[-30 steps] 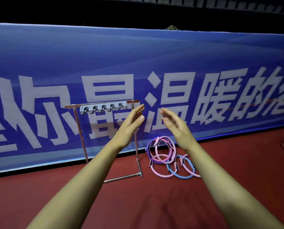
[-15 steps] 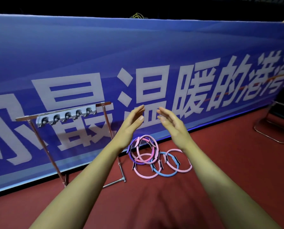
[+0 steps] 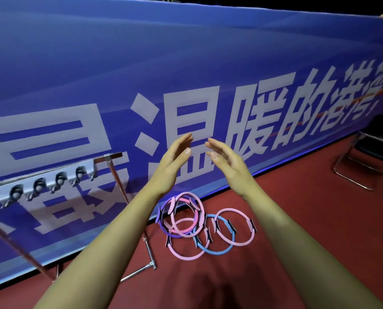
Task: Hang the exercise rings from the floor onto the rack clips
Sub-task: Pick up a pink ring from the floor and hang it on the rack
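Several exercise rings lie in a pile on the red floor against the banner: pink rings (image 3: pixel 234 227), a blue ring (image 3: pixel 215 252) and a purple ring (image 3: pixel 163 227), some leaning upright. A metal rack (image 3: pixel 116 175) stands to their left, its top bar carrying a grey strip of clips (image 3: pixel 41 185) with nothing hanging from them. My left hand (image 3: pixel 174 157) and my right hand (image 3: pixel 225 157) are raised in front of me, palms facing each other, fingers apart, holding nothing. Both hands are well above the rings.
A long blue banner (image 3: pixel 186 74) with large white characters runs behind the rack and rings. A black folding chair with a metal frame (image 3: pixel 364 166) stands at the right. The rack's foot bar (image 3: pixel 139 272) lies on the floor near the rings.
The view has swung right and moved closer, so the rack has slid towards the left edge. My hands have drawn slightly nearer together. The rings lie as before.
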Available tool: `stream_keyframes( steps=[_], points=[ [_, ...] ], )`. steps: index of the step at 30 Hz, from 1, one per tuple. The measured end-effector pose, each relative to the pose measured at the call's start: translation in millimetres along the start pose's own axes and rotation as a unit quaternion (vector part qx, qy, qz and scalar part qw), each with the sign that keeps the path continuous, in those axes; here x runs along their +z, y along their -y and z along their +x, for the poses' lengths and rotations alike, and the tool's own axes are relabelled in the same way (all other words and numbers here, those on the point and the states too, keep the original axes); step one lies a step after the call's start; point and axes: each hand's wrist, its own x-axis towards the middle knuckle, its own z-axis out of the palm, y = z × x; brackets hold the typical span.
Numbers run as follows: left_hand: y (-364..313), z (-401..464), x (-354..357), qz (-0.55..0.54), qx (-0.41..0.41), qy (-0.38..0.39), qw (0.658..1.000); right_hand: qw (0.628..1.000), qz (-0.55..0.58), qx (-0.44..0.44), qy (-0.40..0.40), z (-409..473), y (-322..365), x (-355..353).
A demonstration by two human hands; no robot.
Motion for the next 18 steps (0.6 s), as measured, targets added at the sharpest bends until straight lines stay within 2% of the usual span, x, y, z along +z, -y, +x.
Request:
stream_keyframes(
  steps=[7,18],
  points=[
    [48.3,77.0,-3.1,-0.004,-0.018,0.010,1.000,1.000,0.012,0.027,0.004,75.8,-48.7,-23.6],
    [143.3,222.3,-5.5,0.023,-0.054,-0.058,0.997,0.998,0.032,0.034,0.053,232.2,-164.2,-73.5]
  ],
)
